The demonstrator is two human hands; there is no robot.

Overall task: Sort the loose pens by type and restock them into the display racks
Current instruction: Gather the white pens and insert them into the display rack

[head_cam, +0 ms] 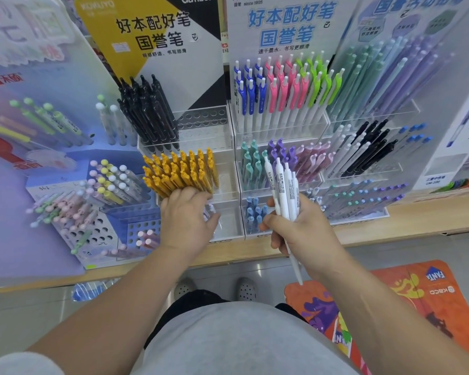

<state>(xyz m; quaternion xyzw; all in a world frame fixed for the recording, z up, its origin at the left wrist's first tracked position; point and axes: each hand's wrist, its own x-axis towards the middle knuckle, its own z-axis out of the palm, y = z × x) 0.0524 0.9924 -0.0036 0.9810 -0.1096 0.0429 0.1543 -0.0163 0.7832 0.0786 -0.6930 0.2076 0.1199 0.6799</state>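
Observation:
My right hand (298,231) grips a bundle of several white pens (283,190), tips pointing down and clickers up, in front of the middle clear rack. My left hand (186,217) reaches into the lowest tier of the left clear rack (228,201), just below the yellow pens (182,171); its fingers are curled there around something pale that I cannot make out. Black pens (149,115) fill the top tier of that rack. Blue, pink and green-clipped white pens (282,87) stand in the middle rack's top tier.
A blue perforated holder (98,207) with pastel ball-top pens stands at the left. More racks with pastel and black pens (368,150) stand at the right. All sit on a wooden shelf (390,228). An orange bag (385,307) lies on the floor.

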